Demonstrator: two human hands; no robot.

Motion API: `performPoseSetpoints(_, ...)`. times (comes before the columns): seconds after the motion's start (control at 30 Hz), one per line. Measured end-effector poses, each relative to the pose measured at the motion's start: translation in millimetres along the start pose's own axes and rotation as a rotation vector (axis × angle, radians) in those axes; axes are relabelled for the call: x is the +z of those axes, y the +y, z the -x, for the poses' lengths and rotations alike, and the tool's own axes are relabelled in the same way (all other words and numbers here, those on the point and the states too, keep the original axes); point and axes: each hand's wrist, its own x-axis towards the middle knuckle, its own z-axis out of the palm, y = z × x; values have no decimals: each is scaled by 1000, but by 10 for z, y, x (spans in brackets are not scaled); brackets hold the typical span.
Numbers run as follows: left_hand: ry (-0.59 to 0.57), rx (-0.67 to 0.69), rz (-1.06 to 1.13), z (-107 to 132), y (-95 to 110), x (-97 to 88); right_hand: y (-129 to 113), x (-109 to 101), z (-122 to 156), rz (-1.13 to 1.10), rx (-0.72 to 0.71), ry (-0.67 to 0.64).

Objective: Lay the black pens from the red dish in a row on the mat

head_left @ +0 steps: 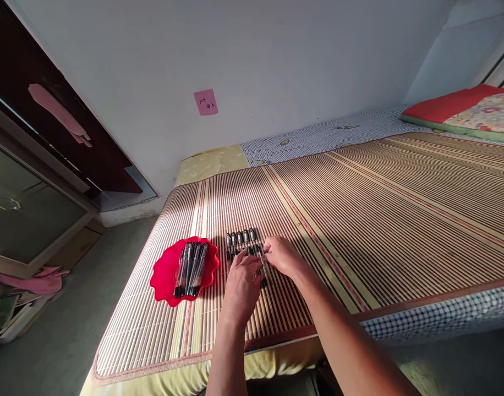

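Observation:
A row of several black-capped gel pens (241,237) lies side by side on the bamboo mat, caps pointing away from me. My left hand (240,283) is over the lower part of the row, its fingers apart and resting on the pens, hiding their lower ends. At the right end of the row, my right hand (281,254) has its fingertips closed on a pen (261,266) lying alongside the others. Left of the row stands a red scalloped plate (163,275), holding a bundle of several similar pens (191,268).
The slatted bamboo mat (338,220) covers a bed against a white wall (297,66). A pink paper note (206,102) is stuck on the wall. Folded red and floral bedding (454,107) lies at the far right. A glass-fronted cabinet (29,203) stands left of the bed.

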Motion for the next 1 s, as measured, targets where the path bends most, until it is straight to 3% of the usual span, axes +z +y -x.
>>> performPoseSetpoints(0.37, 47, 8, 31, 8, -34, -30, 9, -33, 15, -16, -27, -12)
performPoseSetpoints(0.73, 352, -26, 194, 54, -97, -326, 44, -258, 119, -68, -113, -82)
performPoseSetpoints(1.0, 340, -65, 167, 72, -145, -385, 90, -75, 35, -84, -198, -5)
